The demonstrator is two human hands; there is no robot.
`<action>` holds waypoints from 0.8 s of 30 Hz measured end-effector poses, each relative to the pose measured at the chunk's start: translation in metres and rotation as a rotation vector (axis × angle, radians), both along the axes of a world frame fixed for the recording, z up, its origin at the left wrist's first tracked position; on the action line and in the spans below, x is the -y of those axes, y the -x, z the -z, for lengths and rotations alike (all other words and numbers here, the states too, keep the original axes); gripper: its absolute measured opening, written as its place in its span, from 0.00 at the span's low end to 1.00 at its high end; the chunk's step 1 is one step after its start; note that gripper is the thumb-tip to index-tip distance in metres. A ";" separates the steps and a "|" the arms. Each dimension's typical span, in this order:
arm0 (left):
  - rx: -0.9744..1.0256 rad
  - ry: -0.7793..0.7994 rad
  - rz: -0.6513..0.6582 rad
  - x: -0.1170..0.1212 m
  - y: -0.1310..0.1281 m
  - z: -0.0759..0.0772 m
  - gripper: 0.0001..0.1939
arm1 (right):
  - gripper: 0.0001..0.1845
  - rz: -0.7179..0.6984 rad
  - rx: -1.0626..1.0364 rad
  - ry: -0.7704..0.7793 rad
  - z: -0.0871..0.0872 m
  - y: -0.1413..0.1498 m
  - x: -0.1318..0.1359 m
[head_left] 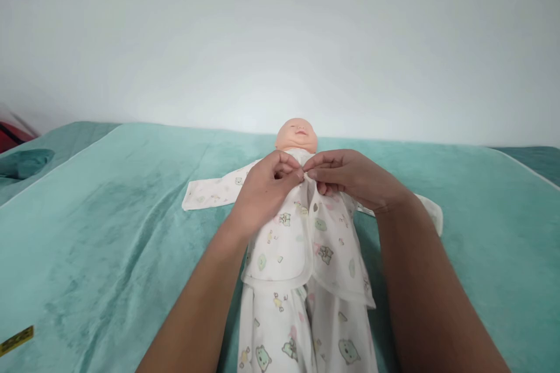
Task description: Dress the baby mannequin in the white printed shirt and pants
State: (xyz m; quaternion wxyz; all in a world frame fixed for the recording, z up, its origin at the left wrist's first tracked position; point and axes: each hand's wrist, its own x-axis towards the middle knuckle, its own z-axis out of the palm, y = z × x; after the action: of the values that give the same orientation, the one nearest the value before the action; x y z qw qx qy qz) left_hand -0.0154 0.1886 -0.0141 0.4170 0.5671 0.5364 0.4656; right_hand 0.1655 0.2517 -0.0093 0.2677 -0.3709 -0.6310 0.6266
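A baby doll (297,134) lies on its back, head away from me, dressed in a white baby jacket (280,245) printed with small bears and matching trousers (280,332). Both hands meet at the top of the jacket's front opening, just below the neck. My left hand (271,186) pinches the edge of one front panel. Opposite it, my right hand (345,175) pinches the edge of the other, its fingertips almost touching the left ones. Any fastener between the fingertips is hidden. Below the hands the two panels lie side by side.
A green plush blanket (109,215) with a long crease covers the surface. The jacket's sleeves spread out to both sides. Behind the doll rises a white wall (280,52). A yellow label (16,340) lies at the lower left, and something red (11,137) shows at the left edge.
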 end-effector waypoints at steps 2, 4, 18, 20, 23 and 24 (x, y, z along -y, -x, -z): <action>0.018 -0.004 0.011 0.000 0.000 0.000 0.09 | 0.12 -0.022 -0.015 -0.011 0.000 0.000 0.001; 0.006 -0.004 0.001 0.000 -0.001 0.000 0.10 | 0.11 -0.034 -0.024 -0.019 0.000 0.001 0.001; -0.018 -0.027 0.062 -0.001 0.006 0.007 0.09 | 0.04 -0.007 0.043 -0.088 0.000 0.007 0.003; -0.008 -0.031 0.073 -0.001 0.007 0.008 0.09 | 0.04 -0.009 0.023 -0.085 0.002 0.006 0.001; -0.035 -0.053 0.090 0.000 0.008 0.008 0.07 | 0.05 -0.005 -0.008 -0.087 0.004 0.007 0.000; -0.054 -0.067 0.096 0.000 0.008 0.008 0.07 | 0.06 -0.001 -0.005 -0.097 0.003 0.007 0.001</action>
State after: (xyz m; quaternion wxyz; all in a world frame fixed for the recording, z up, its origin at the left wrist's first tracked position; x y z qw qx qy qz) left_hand -0.0237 0.1884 -0.0218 0.4050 0.6183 0.5036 0.4474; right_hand 0.1581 0.2510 -0.0123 0.2864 -0.3558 -0.6601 0.5964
